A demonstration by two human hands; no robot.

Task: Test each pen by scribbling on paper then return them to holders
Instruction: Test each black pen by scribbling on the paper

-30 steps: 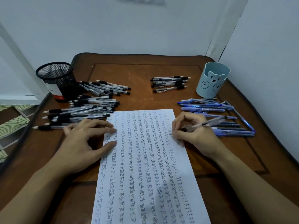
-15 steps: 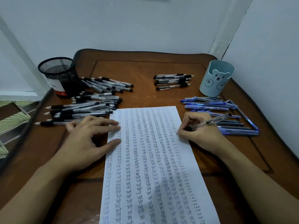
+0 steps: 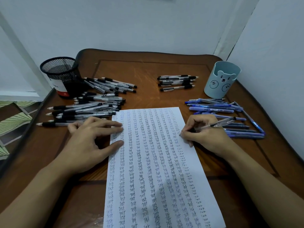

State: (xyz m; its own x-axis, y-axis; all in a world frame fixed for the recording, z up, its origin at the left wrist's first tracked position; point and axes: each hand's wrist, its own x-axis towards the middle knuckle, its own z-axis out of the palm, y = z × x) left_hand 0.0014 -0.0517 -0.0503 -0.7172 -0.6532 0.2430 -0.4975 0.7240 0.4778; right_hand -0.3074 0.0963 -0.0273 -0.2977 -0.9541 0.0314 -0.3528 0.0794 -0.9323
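A white paper sheet (image 3: pixel 158 186) covered in columns of the word "test" lies in the middle of the table. My right hand (image 3: pixel 205 135) grips a clear pen (image 3: pixel 220 123) with its tip down on the sheet's right margin. My left hand (image 3: pixel 92 142) rests flat, fingers spread, its fingertips pressing the sheet's left edge. A black mesh holder (image 3: pixel 60 76) stands at the back left and a light blue bear holder (image 3: pixel 222 79) at the back right. Black pens (image 3: pixel 85 109) lie heaped at left, blue pens (image 3: pixel 220 109) at right.
A small group of black pens (image 3: pixel 176 83) lies at the back centre. The brown wooden table (image 3: pixel 144 74) has a raised rim. White walls close in behind and on the right. A patterned floor (image 3: pixel 13 116) shows past the left edge.
My right hand has slid a little down the sheet's right margin with the pen. My left hand stays put on the left edge. The camera view shifted slightly.
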